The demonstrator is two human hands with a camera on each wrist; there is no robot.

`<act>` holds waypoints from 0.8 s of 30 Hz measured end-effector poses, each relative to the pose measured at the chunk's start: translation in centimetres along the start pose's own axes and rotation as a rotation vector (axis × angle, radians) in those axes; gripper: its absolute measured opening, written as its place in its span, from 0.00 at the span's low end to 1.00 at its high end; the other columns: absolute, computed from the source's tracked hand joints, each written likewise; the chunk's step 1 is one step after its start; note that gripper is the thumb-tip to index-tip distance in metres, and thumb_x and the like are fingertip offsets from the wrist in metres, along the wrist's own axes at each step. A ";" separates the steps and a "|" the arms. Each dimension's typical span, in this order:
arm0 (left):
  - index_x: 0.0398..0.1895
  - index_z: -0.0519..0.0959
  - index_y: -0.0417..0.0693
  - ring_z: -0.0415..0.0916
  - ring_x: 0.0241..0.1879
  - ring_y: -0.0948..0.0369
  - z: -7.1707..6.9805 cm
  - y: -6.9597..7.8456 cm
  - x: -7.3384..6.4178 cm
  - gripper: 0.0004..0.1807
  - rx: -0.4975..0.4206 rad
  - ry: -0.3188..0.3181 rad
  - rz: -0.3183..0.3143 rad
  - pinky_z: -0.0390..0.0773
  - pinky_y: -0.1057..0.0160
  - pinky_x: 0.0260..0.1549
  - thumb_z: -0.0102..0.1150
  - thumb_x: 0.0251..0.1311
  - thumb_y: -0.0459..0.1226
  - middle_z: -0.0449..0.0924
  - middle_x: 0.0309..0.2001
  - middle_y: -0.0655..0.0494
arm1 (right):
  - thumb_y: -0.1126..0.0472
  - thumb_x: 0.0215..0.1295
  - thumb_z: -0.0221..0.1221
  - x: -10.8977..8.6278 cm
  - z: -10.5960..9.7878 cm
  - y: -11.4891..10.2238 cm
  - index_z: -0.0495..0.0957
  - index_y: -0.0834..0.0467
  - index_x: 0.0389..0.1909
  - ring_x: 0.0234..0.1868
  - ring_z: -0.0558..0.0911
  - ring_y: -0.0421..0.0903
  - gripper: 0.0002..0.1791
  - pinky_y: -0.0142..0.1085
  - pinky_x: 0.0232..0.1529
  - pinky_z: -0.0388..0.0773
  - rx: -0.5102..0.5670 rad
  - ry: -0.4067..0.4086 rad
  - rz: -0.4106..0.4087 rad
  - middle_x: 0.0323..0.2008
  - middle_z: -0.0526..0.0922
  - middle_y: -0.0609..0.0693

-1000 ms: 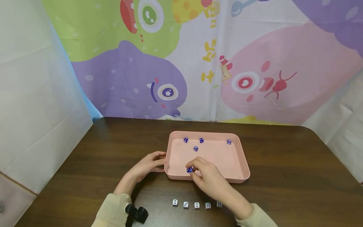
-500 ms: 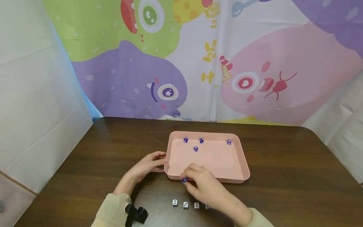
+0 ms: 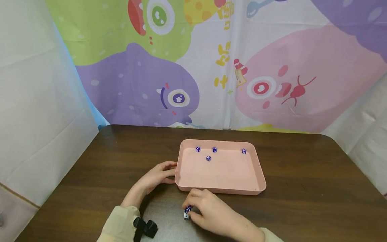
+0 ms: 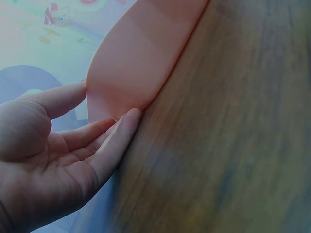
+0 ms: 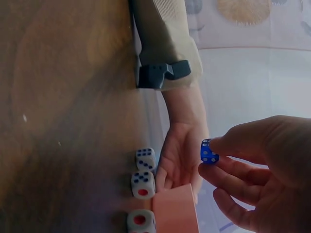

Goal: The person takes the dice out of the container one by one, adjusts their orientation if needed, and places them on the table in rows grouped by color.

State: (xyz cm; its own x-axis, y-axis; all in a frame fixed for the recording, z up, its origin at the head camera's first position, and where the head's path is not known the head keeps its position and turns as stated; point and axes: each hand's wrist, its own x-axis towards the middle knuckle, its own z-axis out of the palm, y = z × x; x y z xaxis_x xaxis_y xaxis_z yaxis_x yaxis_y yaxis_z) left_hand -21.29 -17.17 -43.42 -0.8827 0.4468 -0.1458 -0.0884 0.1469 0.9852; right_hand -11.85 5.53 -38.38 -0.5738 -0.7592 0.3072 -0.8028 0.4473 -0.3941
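Note:
Between the thumb and fingertips of my right hand [image 3: 211, 211] is a small blue die [image 3: 187, 209] with white dots. In the head view it overlaps the top of a white die [image 3: 186, 216] on the table. The right wrist view shows this blue die [image 5: 209, 152] pinched, and a row of white dice [image 5: 143, 185] beyond it. My left hand [image 3: 157, 174] rests beside the pink tray [image 3: 222, 191], its extended fingers touching the tray's left wall [image 4: 141, 53]. Inside the tray, several more blue dice [image 3: 208, 158] lie toward the back.
The tray stands on a dark wooden table [image 3: 302, 174]. A cartoon-print curtain [image 3: 211, 101] hangs behind the table's far edge. A black wrist camera [image 3: 145, 229] sits on the left sleeve. The right hand hides the other white dice in the head view.
My right hand has carried the blue die out of the tray, over its front rim, toward the leftmost white die. The left hand and the tray have stayed in place.

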 end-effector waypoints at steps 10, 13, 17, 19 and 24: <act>0.61 0.58 0.27 0.72 0.48 0.56 0.1 -0.1 0.1 0.26 -0.002 0.002 -0.007 0.77 0.55 0.46 0.47 0.64 0.36 0.64 0.55 0.33 | 0.61 0.58 0.59 -0.3 0.9 -0.6 0.80 0.52 0.37 0.35 0.72 0.31 0.06 0.21 0.38 0.70 0.051 -0.115 -0.042 0.35 0.75 0.39; 0.60 0.57 0.26 0.72 0.47 0.56 0.1 -0.2 0.1 0.26 -0.005 -0.005 0.004 0.77 0.55 0.46 0.47 0.65 0.35 0.64 0.54 0.33 | 0.61 0.58 0.59 -0.5 1.2 -0.7 0.80 0.52 0.37 0.34 0.71 0.31 0.06 0.20 0.37 0.69 0.056 -0.183 -0.041 0.35 0.76 0.39; 0.60 0.57 0.26 0.72 0.47 0.56 0.1 -0.2 0.0 0.26 -0.008 0.002 -0.002 0.78 0.55 0.46 0.47 0.64 0.35 0.64 0.55 0.33 | 0.61 0.57 0.59 -0.6 1.8 -0.6 0.79 0.51 0.37 0.33 0.70 0.30 0.07 0.18 0.37 0.67 0.003 -0.223 -0.092 0.34 0.76 0.39; 0.61 0.58 0.27 0.72 0.47 0.56 0.1 -0.1 0.0 0.26 -0.007 0.008 -0.008 0.78 0.55 0.46 0.47 0.64 0.35 0.64 0.55 0.33 | 0.61 0.57 0.60 -0.6 2.1 -0.6 0.79 0.51 0.36 0.32 0.71 0.30 0.06 0.17 0.37 0.66 -0.021 -0.225 -0.124 0.33 0.76 0.40; 0.61 0.58 0.27 0.72 0.47 0.56 0.2 0.0 0.0 0.26 -0.011 0.016 -0.009 0.78 0.55 0.46 0.48 0.64 0.35 0.64 0.55 0.34 | 0.61 0.56 0.60 -0.4 2.4 -0.7 0.80 0.50 0.35 0.34 0.71 0.28 0.06 0.22 0.40 0.68 -0.056 -0.285 -0.142 0.32 0.76 0.39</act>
State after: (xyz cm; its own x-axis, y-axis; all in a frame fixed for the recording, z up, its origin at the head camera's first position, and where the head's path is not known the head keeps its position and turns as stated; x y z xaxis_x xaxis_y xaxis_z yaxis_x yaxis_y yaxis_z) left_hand -21.22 -17.02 -43.48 -0.8889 0.4316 -0.1538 -0.1017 0.1415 0.9847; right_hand -10.66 4.35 -40.24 -0.3931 -0.9143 0.0981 -0.8840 0.3464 -0.3139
